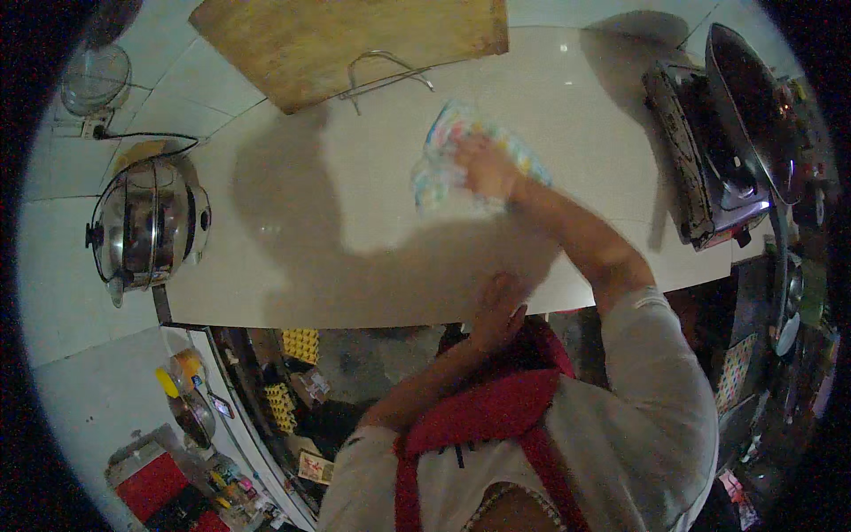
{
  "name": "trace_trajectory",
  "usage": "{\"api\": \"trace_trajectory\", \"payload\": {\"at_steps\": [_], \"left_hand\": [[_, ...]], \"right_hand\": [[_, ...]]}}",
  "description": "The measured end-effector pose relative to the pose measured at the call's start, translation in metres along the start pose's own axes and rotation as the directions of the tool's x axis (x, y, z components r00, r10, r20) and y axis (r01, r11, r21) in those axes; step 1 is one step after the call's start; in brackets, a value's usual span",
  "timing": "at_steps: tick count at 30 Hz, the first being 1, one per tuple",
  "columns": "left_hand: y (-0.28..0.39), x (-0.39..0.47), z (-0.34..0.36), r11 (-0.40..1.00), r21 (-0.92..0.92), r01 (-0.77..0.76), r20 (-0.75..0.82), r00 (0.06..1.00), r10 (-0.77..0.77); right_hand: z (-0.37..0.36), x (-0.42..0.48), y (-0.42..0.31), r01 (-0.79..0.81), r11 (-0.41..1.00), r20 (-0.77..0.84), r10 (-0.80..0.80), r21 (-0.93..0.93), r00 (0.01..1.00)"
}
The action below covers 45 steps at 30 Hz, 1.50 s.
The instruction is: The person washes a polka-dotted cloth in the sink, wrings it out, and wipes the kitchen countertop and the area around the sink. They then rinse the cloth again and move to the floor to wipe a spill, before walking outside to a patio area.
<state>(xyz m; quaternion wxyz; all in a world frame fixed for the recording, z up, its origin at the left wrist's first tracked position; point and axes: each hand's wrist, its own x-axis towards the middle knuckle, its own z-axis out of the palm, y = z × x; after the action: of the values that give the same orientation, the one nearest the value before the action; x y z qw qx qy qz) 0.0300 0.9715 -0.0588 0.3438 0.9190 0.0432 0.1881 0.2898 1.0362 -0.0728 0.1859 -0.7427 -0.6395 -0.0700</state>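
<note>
My right hand [484, 167] presses down on a multicoloured patterned cloth [439, 183] spread on the pale countertop [399, 233]. Hand and cloth are both blurred. At the counter's front edge, close to my apron, is my left hand [498, 309]; it lies in shadow and its fingers do not show clearly. A bent metal wire rack [389, 80] stands beyond the cloth, by a wooden board [372, 46] at the back wall.
A metal electric kettle or pot [149, 226] with a cord sits at the left end. On the right stand a gas stove [705, 159] and a tilted dark wok [744, 106]. Yellow egg trays [300, 346] lie below the counter. A white ledge [226, 405] is at lower left.
</note>
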Motion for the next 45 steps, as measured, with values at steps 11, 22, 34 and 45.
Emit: {"api": "trace_trajectory", "payload": {"at_steps": [11, 22, 34, 45], "left_hand": [[-0.069, -0.041, -0.152, 0.996, -0.083, 0.037, 0.06, 0.998, -0.032], [-0.153, -0.013, -0.231, 0.943, 0.114, 0.314, -0.469, 0.853, -0.227], [-0.142, -0.084, -0.233, 0.676, 0.562, 0.476, -0.211, 0.873, -0.439], [-0.29, 0.009, -0.325, 0.696, 0.674, 0.246, -0.147, 0.969, -0.2]], "right_hand": [[-0.083, -0.122, -0.091, -0.501, 0.86, 0.04, 0.506, -0.094, 0.861], [0.132, 0.157, -0.24, -0.198, 0.892, -0.115, 0.264, 0.406, 0.958], [-0.015, 0.031, -0.276, 0.34, 0.918, 0.455, -0.396, 0.202, 0.798], [-0.008, 0.04, -0.265, 0.032, 0.935, 0.19, -0.105, 0.354, 0.976]]}}
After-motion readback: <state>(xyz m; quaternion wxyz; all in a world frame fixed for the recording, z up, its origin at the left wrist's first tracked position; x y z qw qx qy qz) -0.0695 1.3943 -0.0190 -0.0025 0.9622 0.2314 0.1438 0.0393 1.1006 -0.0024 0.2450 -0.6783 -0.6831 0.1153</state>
